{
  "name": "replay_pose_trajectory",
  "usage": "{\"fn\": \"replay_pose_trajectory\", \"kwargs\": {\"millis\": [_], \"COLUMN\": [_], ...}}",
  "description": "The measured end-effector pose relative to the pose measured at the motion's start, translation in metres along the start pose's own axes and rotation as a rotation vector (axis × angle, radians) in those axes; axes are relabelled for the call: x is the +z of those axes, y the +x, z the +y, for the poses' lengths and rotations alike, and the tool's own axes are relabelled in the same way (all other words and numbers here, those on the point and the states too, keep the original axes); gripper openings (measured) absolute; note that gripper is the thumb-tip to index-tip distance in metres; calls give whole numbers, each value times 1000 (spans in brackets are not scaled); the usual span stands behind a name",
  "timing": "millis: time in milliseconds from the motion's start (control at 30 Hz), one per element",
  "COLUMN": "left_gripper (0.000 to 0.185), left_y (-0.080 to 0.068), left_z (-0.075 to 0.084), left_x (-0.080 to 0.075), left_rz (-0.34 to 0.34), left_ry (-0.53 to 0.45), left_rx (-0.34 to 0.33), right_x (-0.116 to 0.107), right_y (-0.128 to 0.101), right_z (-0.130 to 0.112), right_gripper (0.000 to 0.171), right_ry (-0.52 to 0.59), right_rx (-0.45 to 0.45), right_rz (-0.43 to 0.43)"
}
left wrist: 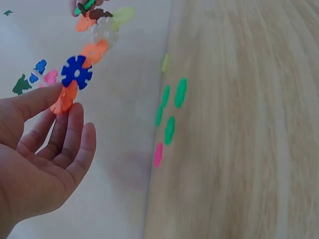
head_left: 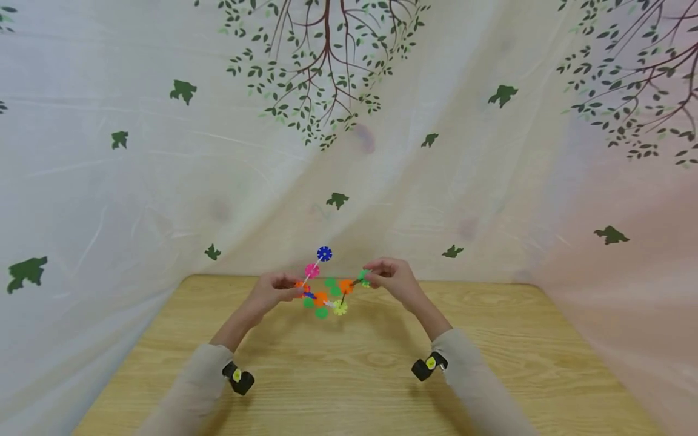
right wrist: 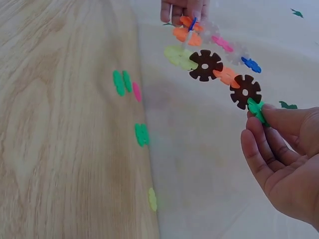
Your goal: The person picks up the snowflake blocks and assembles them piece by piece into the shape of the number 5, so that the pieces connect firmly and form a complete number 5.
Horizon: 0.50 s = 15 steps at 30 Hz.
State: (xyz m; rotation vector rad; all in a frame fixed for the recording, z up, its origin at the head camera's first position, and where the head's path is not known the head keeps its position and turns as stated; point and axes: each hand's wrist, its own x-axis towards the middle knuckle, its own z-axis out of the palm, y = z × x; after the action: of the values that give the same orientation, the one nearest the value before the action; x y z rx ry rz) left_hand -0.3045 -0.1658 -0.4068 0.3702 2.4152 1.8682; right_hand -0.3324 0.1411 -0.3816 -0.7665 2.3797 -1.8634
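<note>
Curtained-off space, room type unclear, wood-grain table [head_left: 338, 375], pale sheeting [head_left: 262, 188] printed with trees [head_left: 327, 36]

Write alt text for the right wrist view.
The right hand pinches a green notched disc ending a chain of colourful discs, which the left hand grips farther back. Loose green, pink and yellow discs lie on a wooden table.

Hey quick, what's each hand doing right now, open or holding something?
Left hand: holding, pinching an orange disc beside the blue one.
Right hand: holding, pinching a green disc beside a brown one.
</note>
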Motion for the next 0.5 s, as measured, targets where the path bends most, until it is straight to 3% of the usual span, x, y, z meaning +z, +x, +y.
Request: {"fn": "replay_pose_trajectory", "kwargs": {"millis": [167,333,500], "left_gripper": [28,24,22], "left_y": [-1,-6,-10], "left_z": [-18,-29,-38], "left_x": [-8,-14,-17], "left_rz": [-64,-142,-170], "left_ry": [52,93,110], "left_rx": [-9,-12,-23], "right_x": [6,11,18], "right_y": [-4,2,4], "right_z": [-8,13,29], "right_gripper": [25,24,24], "right_ry": [-53,-90,-104], "right_rx": [-13,-30,-33], "right_rz": [-56,-86,-111]}}
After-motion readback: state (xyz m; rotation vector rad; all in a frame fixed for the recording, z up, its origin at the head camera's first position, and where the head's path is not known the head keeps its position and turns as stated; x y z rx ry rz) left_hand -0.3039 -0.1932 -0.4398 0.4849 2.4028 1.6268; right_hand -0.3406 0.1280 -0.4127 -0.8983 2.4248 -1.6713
